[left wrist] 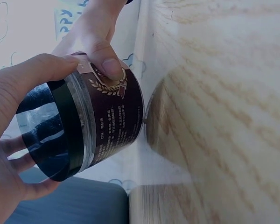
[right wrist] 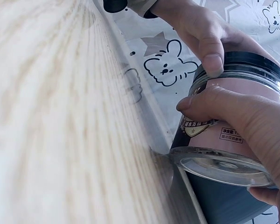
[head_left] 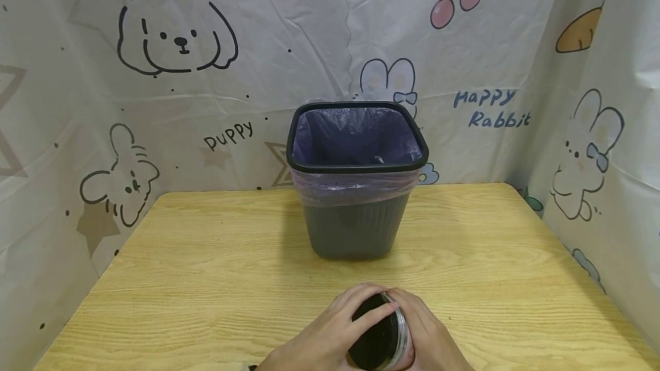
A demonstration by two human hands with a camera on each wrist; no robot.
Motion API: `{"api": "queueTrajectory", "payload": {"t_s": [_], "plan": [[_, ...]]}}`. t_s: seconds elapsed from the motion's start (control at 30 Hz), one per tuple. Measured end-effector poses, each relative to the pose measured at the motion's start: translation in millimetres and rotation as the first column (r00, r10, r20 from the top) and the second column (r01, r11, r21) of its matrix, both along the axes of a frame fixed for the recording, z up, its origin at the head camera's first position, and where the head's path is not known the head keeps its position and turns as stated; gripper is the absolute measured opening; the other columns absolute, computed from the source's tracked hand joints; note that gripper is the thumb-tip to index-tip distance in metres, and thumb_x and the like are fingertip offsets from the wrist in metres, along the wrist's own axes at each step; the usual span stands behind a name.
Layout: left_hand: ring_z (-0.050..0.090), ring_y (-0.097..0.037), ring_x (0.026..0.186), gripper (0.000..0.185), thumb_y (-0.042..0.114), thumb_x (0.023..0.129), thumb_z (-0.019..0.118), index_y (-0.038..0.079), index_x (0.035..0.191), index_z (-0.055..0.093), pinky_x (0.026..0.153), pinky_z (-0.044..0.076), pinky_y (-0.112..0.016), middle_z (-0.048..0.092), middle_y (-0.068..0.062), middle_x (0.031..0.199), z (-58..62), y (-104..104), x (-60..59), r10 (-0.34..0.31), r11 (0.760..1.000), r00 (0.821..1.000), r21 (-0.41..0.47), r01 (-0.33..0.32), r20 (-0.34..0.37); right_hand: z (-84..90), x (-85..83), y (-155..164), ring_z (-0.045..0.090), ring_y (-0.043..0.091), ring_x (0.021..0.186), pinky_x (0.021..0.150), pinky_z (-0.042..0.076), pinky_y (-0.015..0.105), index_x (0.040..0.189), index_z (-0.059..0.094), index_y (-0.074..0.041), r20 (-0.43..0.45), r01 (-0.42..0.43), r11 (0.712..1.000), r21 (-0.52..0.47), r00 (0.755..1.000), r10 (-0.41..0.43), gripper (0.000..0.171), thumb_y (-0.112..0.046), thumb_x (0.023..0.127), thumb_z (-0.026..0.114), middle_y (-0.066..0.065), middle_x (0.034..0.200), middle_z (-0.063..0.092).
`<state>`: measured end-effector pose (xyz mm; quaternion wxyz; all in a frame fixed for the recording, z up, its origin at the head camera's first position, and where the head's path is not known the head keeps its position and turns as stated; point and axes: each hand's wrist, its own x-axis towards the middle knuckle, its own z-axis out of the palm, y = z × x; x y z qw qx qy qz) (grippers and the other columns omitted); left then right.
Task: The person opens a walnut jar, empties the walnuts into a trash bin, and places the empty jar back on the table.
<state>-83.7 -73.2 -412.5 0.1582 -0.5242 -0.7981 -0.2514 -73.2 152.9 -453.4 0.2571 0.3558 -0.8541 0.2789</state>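
Observation:
A clear round jar (left wrist: 119,123) with a black screw lid (head_left: 373,339) is at the front of the table, tilted, its label part pink and part dark brown. My left hand (head_left: 330,325) grips the lid, fingers spread round its edge. My right hand (head_left: 433,331) holds the jar's body, with the thumb pressed on the label in the right wrist view. In the left wrist view the lower rim is right at the tabletop; whether it touches, I cannot tell. The lid sits on the jar, and what is inside is hidden.
A grey waste bin (head_left: 356,228) with a dark rim and a purple bag liner stands behind the hands, near the table's back edge. The wooden table (head_left: 206,279) has light curtains (head_left: 289,67) with cartoon prints behind it and along both sides.

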Motion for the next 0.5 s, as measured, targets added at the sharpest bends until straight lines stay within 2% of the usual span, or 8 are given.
{"api": "queueTrajectory", "payload": {"t_s": [0.13,0.27,0.37,0.5], "plan": [[0.035,-0.021,0.135,0.098,0.052,0.075,0.078,0.015,0.152,0.03,0.104,0.039,-0.041,0.031,-0.009,0.149,1.6,-1.1,0.7,0.01,1.0,1.0,-0.003,-0.01,-0.005,0.4,0.1,-0.3,0.054,0.023,0.116,0.085,0.054,0.04,0.141,0.043,-0.003,0.007,-0.001,1.0,0.0,1.0,0.001,0.109,-0.064,0.06,0.083,0.01,0.132,0.052],[0.034,-0.02,0.135,0.098,0.053,0.074,0.078,0.015,0.151,0.03,0.104,0.039,-0.041,0.031,-0.008,0.149,2.0,-1.6,1.1,0.014,1.0,1.0,-0.002,-0.014,-0.007,0.7,0.9,-0.7,0.053,0.022,0.115,0.09,0.051,0.033,0.141,0.044,-0.003,0.006,0.001,1.0,-0.006,1.0,-0.001,0.109,-0.063,0.059,0.083,0.009,0.132,0.052],[0.034,-0.02,0.134,0.098,0.053,0.074,0.078,0.016,0.151,0.03,0.104,0.04,-0.041,0.031,-0.008,0.149,1.5,-2.1,0.7,0.015,1.0,1.0,-0.001,-0.015,-0.008,1.1,1.5,-0.9,0.053,0.022,0.115,0.091,0.05,0.031,0.141,0.044,-0.004,0.014,0.003,1.0,-0.005,1.0,-0.003,0.108,-0.063,0.059,0.083,0.008,0.132,0.052],[0.035,-0.02,0.134,0.097,0.053,0.076,0.076,0.017,0.152,0.03,0.103,0.04,-0.041,0.031,-0.008,0.149,2.0,-3.0,0.4,0.019,1.0,1.0,-0.008,-0.019,0.0,2.3,1.5,-1.0,0.054,0.022,0.115,0.085,0.053,0.04,0.141,0.043,-0.004,0.02,0.005,1.0,-0.002,1.0,-0.005,0.108,-0.063,0.06,0.083,0.008,0.132,0.052]]}}
